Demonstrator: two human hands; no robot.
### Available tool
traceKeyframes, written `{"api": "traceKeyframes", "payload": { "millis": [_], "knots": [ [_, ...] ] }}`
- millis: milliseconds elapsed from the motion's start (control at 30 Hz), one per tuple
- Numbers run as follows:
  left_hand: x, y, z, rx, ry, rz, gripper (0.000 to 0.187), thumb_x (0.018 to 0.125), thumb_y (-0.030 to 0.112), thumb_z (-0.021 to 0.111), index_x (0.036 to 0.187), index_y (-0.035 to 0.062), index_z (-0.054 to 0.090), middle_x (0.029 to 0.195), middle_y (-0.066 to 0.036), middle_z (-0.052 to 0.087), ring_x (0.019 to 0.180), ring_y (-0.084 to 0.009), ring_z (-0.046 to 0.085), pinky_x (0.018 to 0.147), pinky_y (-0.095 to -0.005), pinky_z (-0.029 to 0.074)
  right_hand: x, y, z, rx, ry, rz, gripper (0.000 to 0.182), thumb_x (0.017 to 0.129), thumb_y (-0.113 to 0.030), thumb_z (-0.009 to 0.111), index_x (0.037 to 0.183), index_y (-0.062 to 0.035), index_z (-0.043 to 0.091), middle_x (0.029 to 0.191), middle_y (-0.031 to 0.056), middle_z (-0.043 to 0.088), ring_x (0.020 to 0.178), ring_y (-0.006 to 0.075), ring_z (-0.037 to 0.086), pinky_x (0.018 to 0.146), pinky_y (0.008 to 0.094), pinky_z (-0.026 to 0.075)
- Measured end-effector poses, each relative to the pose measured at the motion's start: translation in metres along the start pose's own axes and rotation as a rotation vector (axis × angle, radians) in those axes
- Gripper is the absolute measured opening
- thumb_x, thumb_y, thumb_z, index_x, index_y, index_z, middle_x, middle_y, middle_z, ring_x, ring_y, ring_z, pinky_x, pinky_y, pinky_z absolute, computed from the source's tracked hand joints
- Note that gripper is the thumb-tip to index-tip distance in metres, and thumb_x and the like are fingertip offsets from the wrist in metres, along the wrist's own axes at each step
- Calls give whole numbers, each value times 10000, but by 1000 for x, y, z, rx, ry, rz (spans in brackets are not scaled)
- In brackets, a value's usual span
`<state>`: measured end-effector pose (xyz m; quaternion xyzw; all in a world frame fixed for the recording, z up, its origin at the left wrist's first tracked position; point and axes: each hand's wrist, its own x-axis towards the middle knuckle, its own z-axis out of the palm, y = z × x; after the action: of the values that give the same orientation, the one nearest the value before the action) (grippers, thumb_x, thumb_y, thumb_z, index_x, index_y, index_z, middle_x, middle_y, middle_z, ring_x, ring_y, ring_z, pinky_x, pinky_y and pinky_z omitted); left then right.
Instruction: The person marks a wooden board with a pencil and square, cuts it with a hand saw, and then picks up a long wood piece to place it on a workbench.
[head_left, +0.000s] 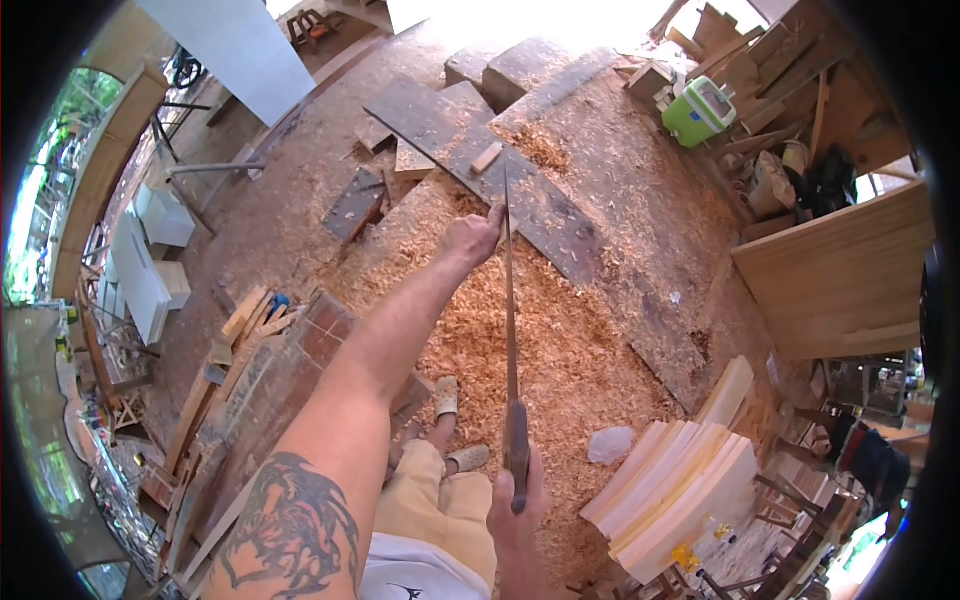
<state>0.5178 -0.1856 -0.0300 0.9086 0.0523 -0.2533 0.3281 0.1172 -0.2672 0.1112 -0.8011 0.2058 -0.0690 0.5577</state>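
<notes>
Head view: the right hand (pixel 532 488) was closed around the dark handle (pixel 517 445) of a long-bladed tool (pixel 511 340), pointing away above wood shavings (pixel 570 330). The left hand (pixel 474 237) was curled beside the blade's far part; whether it pinched it could not be told. Boards (pixel 690 480) lay near right.
</notes>
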Motion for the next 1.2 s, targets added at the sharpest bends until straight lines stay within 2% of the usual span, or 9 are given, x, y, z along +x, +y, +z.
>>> {"api": "traceKeyframes", "payload": {
  "millis": [200, 300, 500, 600, 700, 800, 900, 1100, 1200],
  "knots": [
    [-1, 1, 1, 27, 35, 25, 942, 1058, 785, 135, 838, 64, 702, 864, -151, 681, 833, -287, 661, 801, -485, 522, 19, -6, 10, 21, 61, 2, 571, 1030, -223, 618, 1497, 82, 495, 935, 73, 679, 732, 125, 609, 654, 303, 510],
    [-11, 12, -12, 53, -71, -30, 978, 1075, 737, 102, 1115, 22, 768, 1123, -243, 747, 1041, -387, 715, 924, -520, 532, 49, -18, 24, -6, -8, 80, 558, 1038, -229, 616, 1501, 62, 506, 931, 76, 687, 731, 122, 618, 643, 292, 511],
    [-3, -9, -1, 33, 7, 73, 796, 1117, 574, 177, 1202, 5, 729, 1209, -286, 726, 1191, -464, 672, 1092, -544, 468, 52, -15, 15, 18, -16, 41, 575, 1060, -293, 583, 1514, 49, 500, 886, 79, 692, 707, 117, 633, 615, 294, 517],
    [-31, -31, -6, 72, 9, 251, 652, 1070, 544, 377, 1367, 9, 603, 1142, -298, 735, 1133, -471, 696, 1064, -550, 502, 53, -9, 9, 32, 1, 19, 609, 1063, -348, 561, 1537, 29, 492, 910, 84, 697, 711, 111, 642, 608, 291, 519],
    [-76, -54, -23, 225, -45, 284, 623, 972, 431, 574, 1436, 27, 483, 1060, -306, 742, 1019, -465, 732, 975, -553, 558, 55, -11, 10, 22, -10, 72, 611, 1058, -337, 542, 1559, 9, 483, 945, 84, 701, 743, 119, 648, 644, 291, 523],
    [-94, -79, -21, 272, -11, 219, 553, 893, 296, 665, 1348, 35, 489, 997, -305, 743, 939, -460, 749, 889, -550, 591, 58, -21, 15, -9, -15, 28, 598, 1047, -298, 535, 1564, 0, 488, 972, 77, 695, 761, 124, 628, 677, 299, 516],
    [-92, -75, -14, 273, 63, 170, 449, 892, 232, 664, 1266, 33, 514, 979, -295, 745, 933, -463, 750, 884, -546, 592, 59, -28, 22, -50, 19, -54, 588, 1038, -266, 534, 1558, 5, 498, 1011, 72, 686, 787, 133, 599, 716, 313, 511],
    [-94, -73, -11, 296, 78, 147, 420, 887, 217, 672, 1241, 39, 534, 969, -269, 755, 942, -445, 758, 892, -539, 598, 48, -24, 23, 142, -7, 130, 595, 1030, -272, 555, 1553, 8, 508, 1091, 87, 676, 842, 138, 590, 755, 324, 515],
    [-96, -71, -11, 302, 76, 138, 411, 897, 225, 670, 1239, 36, 542, 972, -253, 761, 932, -424, 767, 889, -523, 610, 33, -16, 22, 70, 22, 11, 605, 1031, -291, 557, 1554, 8, 505, 1046, 65, 659, 809, 112, 563, 705, 308, 485]
  ]
}}
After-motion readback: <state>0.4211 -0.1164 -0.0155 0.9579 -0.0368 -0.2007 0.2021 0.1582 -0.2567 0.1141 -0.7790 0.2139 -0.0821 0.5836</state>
